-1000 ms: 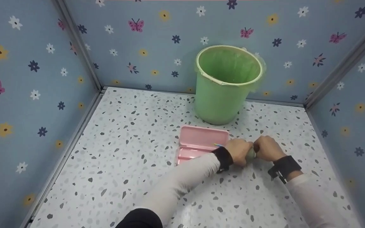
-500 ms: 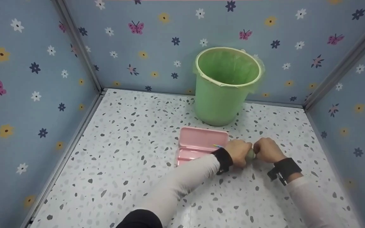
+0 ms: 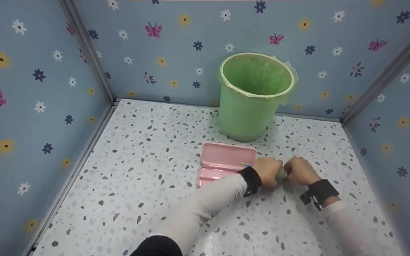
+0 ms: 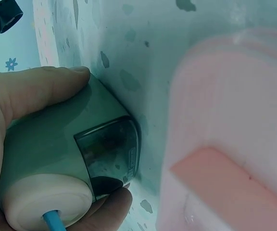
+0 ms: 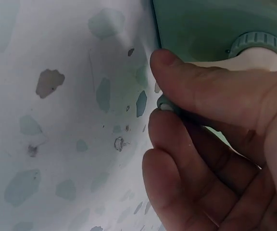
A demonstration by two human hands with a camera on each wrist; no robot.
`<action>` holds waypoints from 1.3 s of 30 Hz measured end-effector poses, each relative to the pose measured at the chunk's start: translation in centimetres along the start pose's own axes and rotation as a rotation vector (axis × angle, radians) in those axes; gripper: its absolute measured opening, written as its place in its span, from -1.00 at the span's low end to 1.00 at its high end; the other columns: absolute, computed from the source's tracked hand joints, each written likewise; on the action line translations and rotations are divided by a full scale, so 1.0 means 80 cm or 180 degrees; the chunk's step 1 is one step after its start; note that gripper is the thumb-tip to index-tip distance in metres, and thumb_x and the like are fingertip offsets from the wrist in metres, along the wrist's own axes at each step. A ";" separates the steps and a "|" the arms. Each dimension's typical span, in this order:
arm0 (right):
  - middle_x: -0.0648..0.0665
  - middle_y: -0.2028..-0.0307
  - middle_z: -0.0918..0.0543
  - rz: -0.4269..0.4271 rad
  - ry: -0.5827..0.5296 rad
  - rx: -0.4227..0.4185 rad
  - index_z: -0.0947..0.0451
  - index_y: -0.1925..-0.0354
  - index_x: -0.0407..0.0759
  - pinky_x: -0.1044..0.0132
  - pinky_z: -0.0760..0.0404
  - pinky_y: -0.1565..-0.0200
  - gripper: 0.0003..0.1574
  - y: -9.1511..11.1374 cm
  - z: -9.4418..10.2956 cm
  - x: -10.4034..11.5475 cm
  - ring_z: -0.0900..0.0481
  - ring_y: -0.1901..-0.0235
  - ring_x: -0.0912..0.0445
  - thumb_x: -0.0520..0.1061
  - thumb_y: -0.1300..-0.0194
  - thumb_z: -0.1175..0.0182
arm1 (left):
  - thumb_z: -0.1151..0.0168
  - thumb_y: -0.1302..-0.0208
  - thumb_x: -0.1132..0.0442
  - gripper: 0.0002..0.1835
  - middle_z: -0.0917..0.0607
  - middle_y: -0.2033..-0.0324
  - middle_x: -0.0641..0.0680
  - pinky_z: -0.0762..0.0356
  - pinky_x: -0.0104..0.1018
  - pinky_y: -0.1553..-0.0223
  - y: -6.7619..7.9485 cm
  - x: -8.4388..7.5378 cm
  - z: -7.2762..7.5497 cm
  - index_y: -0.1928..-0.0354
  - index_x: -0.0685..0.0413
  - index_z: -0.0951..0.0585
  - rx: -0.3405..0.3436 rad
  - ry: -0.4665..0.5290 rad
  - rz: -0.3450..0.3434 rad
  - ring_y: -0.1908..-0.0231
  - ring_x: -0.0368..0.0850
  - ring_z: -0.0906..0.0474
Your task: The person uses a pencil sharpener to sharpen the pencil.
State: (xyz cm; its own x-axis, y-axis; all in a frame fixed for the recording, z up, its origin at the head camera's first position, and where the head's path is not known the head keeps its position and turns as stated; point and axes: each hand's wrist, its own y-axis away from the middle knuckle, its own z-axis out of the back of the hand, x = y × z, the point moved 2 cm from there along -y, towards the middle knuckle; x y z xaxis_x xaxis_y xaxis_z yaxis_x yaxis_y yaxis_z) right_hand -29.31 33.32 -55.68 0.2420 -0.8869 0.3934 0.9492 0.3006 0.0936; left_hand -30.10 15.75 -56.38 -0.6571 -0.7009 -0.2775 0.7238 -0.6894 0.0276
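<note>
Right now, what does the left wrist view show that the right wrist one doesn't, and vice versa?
Only left wrist: the left hand, blue pencil, see-through shavings drawer, pink pencil case and a bit of flowered wall. Only right wrist: the right hand pinching the crank knob, plus the cream crank arm. Both: the green pencil sharpener and the speckled tabletop.

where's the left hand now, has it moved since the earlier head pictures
No, not visibly: in the head view the left hand keeps its place in front and slightly right of the base of the green bucket, gripping the green sharpener.
</note>
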 end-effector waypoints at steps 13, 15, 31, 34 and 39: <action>0.06 0.63 -0.66 0.0081 -0.0131 0.0103 -0.82 0.50 -0.07 0.33 -0.39 0.48 -0.78 0.009 -0.003 0.001 -0.42 0.61 0.17 -0.39 0.03 -0.45 | -0.64 -0.07 0.09 -0.45 -0.80 0.14 -0.03 -0.72 -0.30 0.14 0.009 -0.001 0.004 -0.12 -0.07 -0.66 -0.0031 0.0170 0.0029 0.22 -0.14 -0.71; 0.08 0.65 -0.67 0.0110 -0.0170 0.0099 -0.84 0.49 -0.06 0.35 -0.38 0.50 -0.80 0.012 -0.005 0.000 -0.42 0.63 0.19 -0.36 0.03 -0.49 | -0.64 -0.06 0.09 -0.46 -0.80 0.14 -0.03 -0.71 -0.30 0.15 0.010 -0.001 0.004 -0.10 -0.07 -0.66 -0.0036 0.0191 0.0040 0.23 -0.14 -0.70; 0.00 0.66 -0.73 0.0119 -0.0065 -0.0044 -0.86 0.48 -0.17 0.34 -0.39 0.55 -0.89 0.042 -0.024 0.011 -0.44 0.66 0.20 -0.27 -0.19 -0.50 | -0.65 -0.03 0.06 -0.50 -0.80 0.17 -0.05 -0.73 -0.26 0.19 0.008 0.000 0.004 -0.04 -0.10 -0.69 -0.0085 0.0105 0.0077 0.27 -0.15 -0.68; -0.05 0.57 -0.80 0.0091 0.0028 -0.0021 -0.88 0.39 -0.18 0.31 -0.47 0.51 -0.92 0.044 -0.023 0.014 -0.51 0.62 0.18 -0.30 -0.19 -0.47 | -0.65 -0.04 0.06 -0.55 -0.80 0.24 -0.06 -0.71 -0.25 0.27 0.002 0.001 0.003 0.02 -0.11 -0.72 -0.0072 0.0089 0.0058 0.33 -0.15 -0.66; -0.06 0.56 -0.82 0.0205 0.0094 0.0019 -0.87 0.40 -0.16 0.30 -0.54 0.54 -0.90 0.049 -0.022 0.017 -0.53 0.64 0.21 -0.32 -0.20 -0.47 | -0.65 -0.07 0.05 -0.61 -0.78 0.31 -0.08 -0.66 -0.27 0.33 -0.004 0.000 0.000 0.03 -0.14 -0.79 0.0048 0.0198 0.0081 0.38 -0.16 -0.63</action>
State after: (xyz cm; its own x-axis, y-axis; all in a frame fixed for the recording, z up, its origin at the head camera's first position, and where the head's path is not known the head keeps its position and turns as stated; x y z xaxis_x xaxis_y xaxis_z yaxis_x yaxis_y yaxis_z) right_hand -24.92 32.71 -56.40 0.3085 -0.8757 0.3715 0.9302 0.3594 0.0746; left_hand -30.36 15.96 -56.39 -0.6238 -0.7058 -0.3358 0.7365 -0.6746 0.0498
